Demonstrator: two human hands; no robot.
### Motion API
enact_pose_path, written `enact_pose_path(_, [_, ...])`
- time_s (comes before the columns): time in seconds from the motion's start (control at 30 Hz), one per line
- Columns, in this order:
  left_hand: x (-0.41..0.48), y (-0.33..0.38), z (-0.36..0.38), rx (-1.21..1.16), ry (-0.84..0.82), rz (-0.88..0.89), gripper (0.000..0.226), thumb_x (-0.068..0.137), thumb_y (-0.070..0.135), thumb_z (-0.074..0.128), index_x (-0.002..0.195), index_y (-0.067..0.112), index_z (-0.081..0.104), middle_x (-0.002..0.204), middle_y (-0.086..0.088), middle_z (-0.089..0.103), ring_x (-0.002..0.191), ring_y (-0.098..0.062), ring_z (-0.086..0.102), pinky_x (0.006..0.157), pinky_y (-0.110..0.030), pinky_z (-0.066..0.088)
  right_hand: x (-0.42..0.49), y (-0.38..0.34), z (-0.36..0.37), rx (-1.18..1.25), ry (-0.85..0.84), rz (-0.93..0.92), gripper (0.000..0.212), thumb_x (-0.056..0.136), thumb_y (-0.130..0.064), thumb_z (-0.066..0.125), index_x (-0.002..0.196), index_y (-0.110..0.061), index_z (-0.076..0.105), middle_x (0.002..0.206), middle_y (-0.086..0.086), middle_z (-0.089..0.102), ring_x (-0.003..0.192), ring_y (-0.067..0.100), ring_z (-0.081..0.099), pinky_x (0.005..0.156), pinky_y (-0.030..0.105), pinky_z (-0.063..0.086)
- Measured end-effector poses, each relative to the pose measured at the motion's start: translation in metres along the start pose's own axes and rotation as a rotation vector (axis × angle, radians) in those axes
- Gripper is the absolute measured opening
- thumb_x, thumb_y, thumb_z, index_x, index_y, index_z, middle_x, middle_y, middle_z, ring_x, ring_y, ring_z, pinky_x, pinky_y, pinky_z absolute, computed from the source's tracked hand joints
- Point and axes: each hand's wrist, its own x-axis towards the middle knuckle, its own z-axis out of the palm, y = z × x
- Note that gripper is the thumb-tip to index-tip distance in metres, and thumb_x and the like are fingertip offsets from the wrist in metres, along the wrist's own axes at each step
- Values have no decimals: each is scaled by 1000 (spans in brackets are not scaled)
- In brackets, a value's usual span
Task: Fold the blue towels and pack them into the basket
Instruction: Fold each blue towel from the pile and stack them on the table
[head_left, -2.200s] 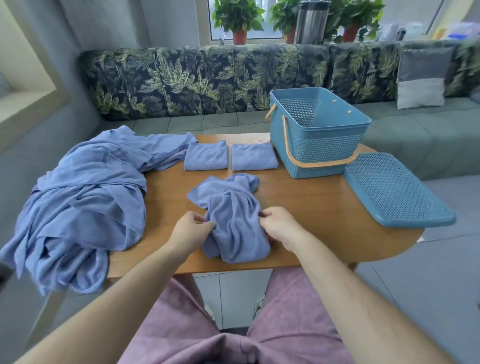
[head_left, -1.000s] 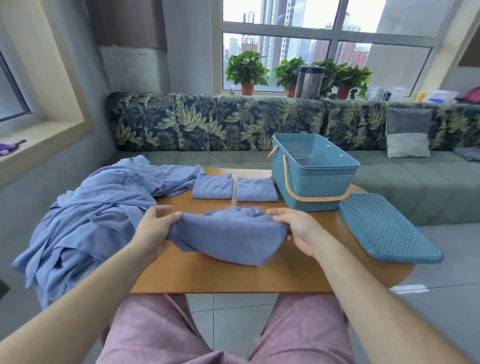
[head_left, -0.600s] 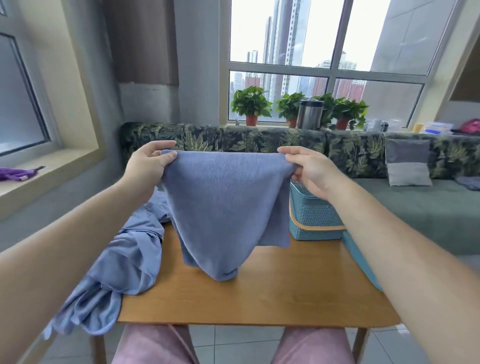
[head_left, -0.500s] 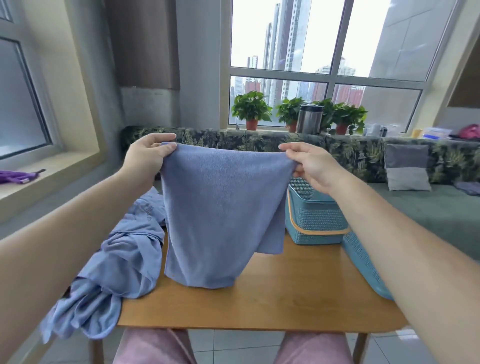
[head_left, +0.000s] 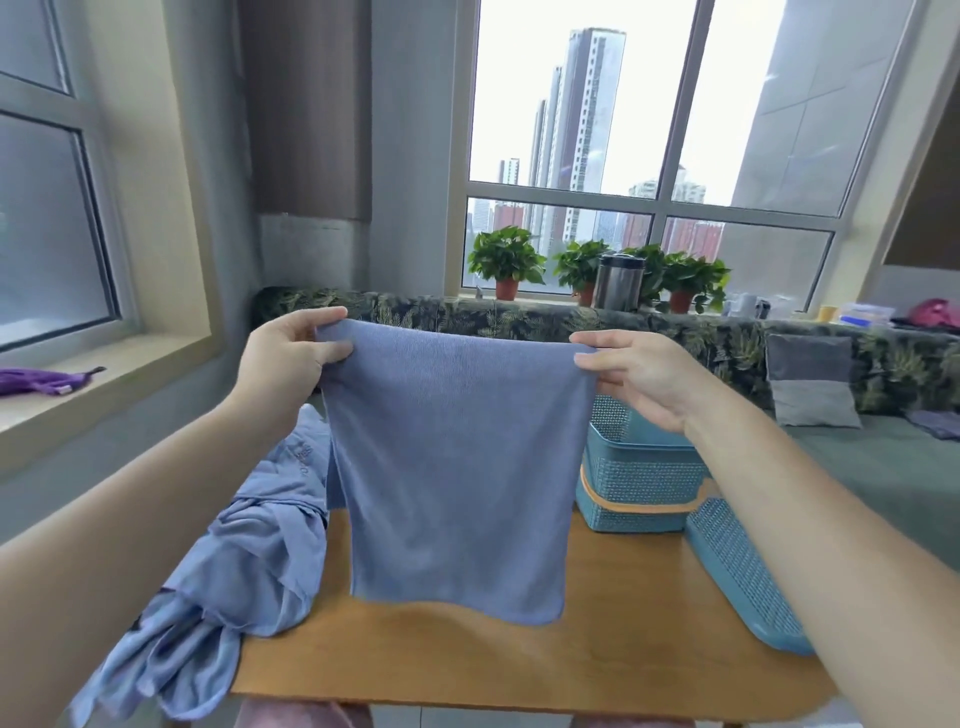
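Note:
A blue towel (head_left: 457, 467) hangs spread out in the air above the wooden table (head_left: 597, 654). My left hand (head_left: 291, 358) pinches its top left corner and my right hand (head_left: 639, 379) pinches its top right corner. The towel's lower edge hangs just over the tabletop. The blue basket (head_left: 639, 478) with an orange handle stands on the table behind and right of the towel, partly hidden by my right arm. The hanging towel hides whatever lies on the table behind it.
A heap of blue cloth (head_left: 244, 566) spills over the table's left edge. The basket's blue lid (head_left: 743, 577) lies at the right edge of the table. Behind are a leaf-patterned sofa (head_left: 519, 317), potted plants (head_left: 506, 260) and a window.
Both hands picked the crumpled towel up off the table, raised it and stretched it out; since half a second ago it hangs flatter and squarer. The camera tilted upward.

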Motion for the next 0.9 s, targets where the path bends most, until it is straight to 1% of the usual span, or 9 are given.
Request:
enact_pose_path(0.13, [-21,17,0,225,13,227,36,83,4,76,109,28,74,65,17,62,58,-2,52,55,-10,43,-20,-13,-7,-169,84,-126,36,83,11,71,115,-6,71,101,13,72,89,20,67,82,29,57])
enact_pose_path(0.3, [-19,25,4,598,25,368,24,89,13,70,108,27,73,86,6,66,75,-14,58,69,-23,43,-31,-18,-11,-606,247,-304,15,85,-10,77,94,-23,76,87,-4,74,77,13,66,71,29,52])
enact_pose_path(0.37, [-5,15,8,675,-5,358,18,90,14,68,102,25,75,80,2,64,68,-15,55,67,-29,45,-24,-12,-10,-792,269,-310,10,89,-18,73,86,-27,75,83,-9,71,76,12,63,65,27,43])
enact_pose_path(0.47, [22,-16,14,686,-90,274,11,90,10,69,92,15,78,59,-5,60,50,-18,46,53,-25,41,3,9,-9,-940,269,-254,20,92,-23,69,77,-37,69,94,0,63,81,14,59,64,27,37])
enact_pose_path(0.57, [46,-46,23,699,-113,161,8,90,9,70,91,5,77,61,-12,63,53,-22,50,57,-29,45,33,32,-6,-925,294,-195,25,92,-20,68,72,-36,67,93,6,63,70,16,60,60,26,37])
enact_pose_path(0.67, [68,-59,35,653,-131,40,10,96,8,61,95,4,69,72,-8,65,57,-27,67,56,-30,54,58,48,2,-753,298,-102,12,96,-14,64,85,-19,67,89,3,70,57,15,71,54,26,45])
enact_pose_path(0.73, [83,-56,42,516,-133,-36,10,100,8,55,98,3,63,85,-12,68,60,-25,74,49,-25,56,72,53,7,-580,305,-77,11,98,-10,60,91,-15,66,89,6,72,63,17,75,56,33,57])
enact_pose_path(0.8, [98,-50,48,358,-97,-55,10,102,8,53,94,8,60,89,-12,70,63,-17,74,56,-23,60,86,52,8,-474,332,-126,16,99,-9,57,91,-19,65,87,7,73,73,21,76,69,44,63])
enact_pose_path(0.9, [107,-44,49,175,-64,-28,11,100,10,59,90,9,62,86,-11,71,68,-9,74,67,-24,62,97,52,3,-457,360,-218,16,101,-11,55,94,-22,65,90,3,72,79,14,74,74,36,62])
